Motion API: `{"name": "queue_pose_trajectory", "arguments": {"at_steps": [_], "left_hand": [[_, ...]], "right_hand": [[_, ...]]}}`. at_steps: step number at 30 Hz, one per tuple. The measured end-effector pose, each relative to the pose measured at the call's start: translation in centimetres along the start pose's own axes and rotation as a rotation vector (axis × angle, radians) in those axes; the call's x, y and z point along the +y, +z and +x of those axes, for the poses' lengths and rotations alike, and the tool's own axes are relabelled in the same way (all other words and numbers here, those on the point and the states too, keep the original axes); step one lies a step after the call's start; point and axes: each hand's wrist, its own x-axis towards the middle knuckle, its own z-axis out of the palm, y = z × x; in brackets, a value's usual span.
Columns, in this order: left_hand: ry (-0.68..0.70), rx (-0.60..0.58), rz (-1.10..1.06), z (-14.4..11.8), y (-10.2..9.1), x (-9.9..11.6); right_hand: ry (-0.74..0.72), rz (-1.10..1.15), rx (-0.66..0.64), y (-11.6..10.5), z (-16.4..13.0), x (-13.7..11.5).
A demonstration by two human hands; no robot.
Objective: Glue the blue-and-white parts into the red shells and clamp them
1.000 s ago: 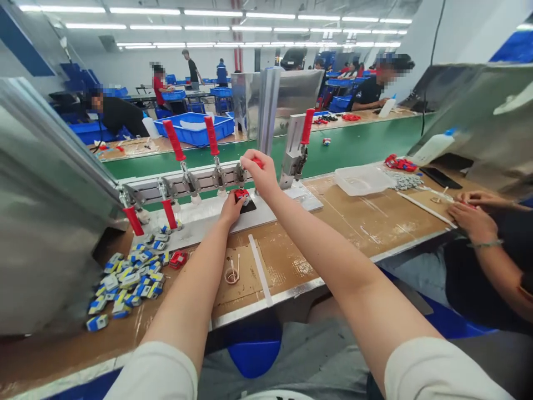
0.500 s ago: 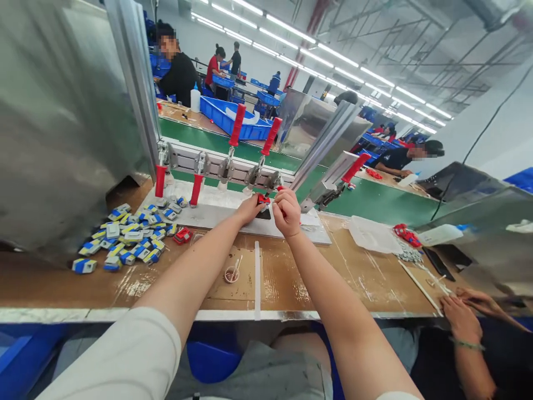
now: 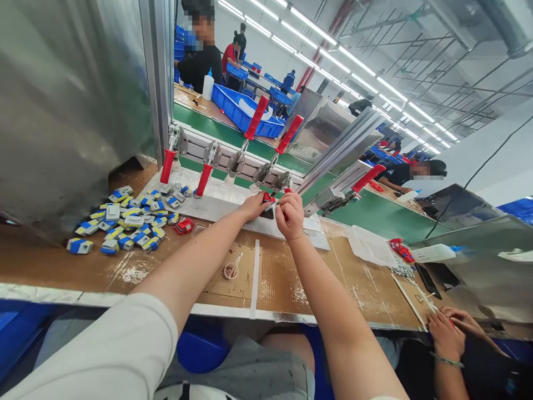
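Note:
My left hand (image 3: 253, 207) pinches a small red plastic part (image 3: 268, 198) under the right-end toggle clamp (image 3: 283, 180) of the rail. Closed in a fist, my right hand (image 3: 290, 215) grips that clamp's red handle, of which only a bit shows above the fingers. Just below the part is a black block (image 3: 267, 213) on the pale base plate (image 3: 200, 209). Another red plastic part (image 3: 184, 225) lies left of my left forearm, beside a pile of grey, blue and yellow plastic pieces (image 3: 134, 221).
More red-handled toggle clamps (image 3: 205, 180) line the rail. A small cup with sticks (image 3: 230, 270) stands on cardboard between my forearms. To the right are a white tray (image 3: 368, 244), a glue bottle (image 3: 433, 253) and a co-worker's hands (image 3: 447, 333). Sheet-metal panels (image 3: 95, 100) flank the bench.
The camera view has tilted and shifted a little. Both my hands stay at the same clamp, with no clear change of grip.

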Motion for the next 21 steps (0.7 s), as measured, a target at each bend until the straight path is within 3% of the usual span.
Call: {"name": "queue_pose_trajectory", "arguments": {"at_steps": [8, 16, 19, 21], "left_hand": [[-0.002, 0.006, -0.022, -0.4, -0.1, 0.0], [0.032, 0.038, -0.075, -0.6, -0.2, 0.0], [0.034, 0.06, -0.089, -0.8, -0.4, 0.2], [0.025, 0.079, -0.097, -0.8, -0.5, 0.3]], "right_hand": [[-0.191, -0.231, -0.163, 0.3, -2.0, 1.9], [-0.11, -0.417, -0.635, 0.0, -1.9, 0.8], [-0.112, -0.406, -0.662, -0.6, -1.7, 0.1], [-0.039, -0.379, -0.582, -1.6, -2.5, -0.1]]}}
